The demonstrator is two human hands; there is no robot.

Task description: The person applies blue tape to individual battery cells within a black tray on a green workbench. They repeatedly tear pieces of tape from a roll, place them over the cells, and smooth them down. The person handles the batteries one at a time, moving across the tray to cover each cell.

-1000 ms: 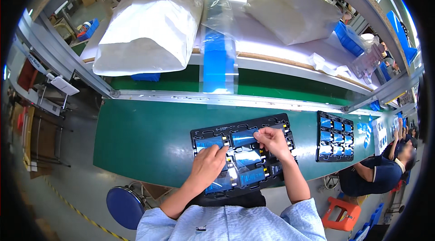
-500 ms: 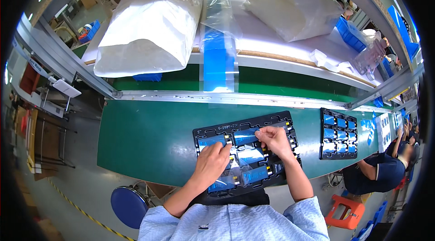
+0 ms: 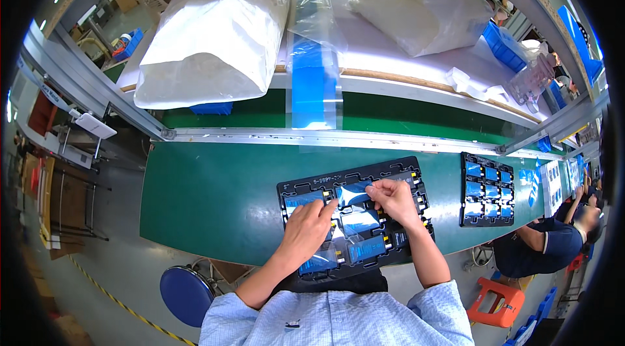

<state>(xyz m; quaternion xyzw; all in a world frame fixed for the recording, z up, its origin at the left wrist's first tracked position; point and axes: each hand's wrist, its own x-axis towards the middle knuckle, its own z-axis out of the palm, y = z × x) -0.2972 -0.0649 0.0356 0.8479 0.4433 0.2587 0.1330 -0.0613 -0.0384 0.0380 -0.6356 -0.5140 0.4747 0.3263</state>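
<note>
Right hand (image 3: 396,201): I'm pinching the blue piece's (image 3: 352,194) corner, in the black tray's (image 3: 303,187) far row.
Left hand (image 3: 305,225): fingers half-curling beside it; hold unclear.
Glare: shifting, piece probably flexing.

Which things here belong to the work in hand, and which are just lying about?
Part of the work:
black moulded plastic tray under the left hand
flat blue rectangular pieces in it, one at the right hand
perhaps the second black plastic tray, untouched

Apparently lying about:
big white plastic bag
round blue stool
orange plastic stool
</note>
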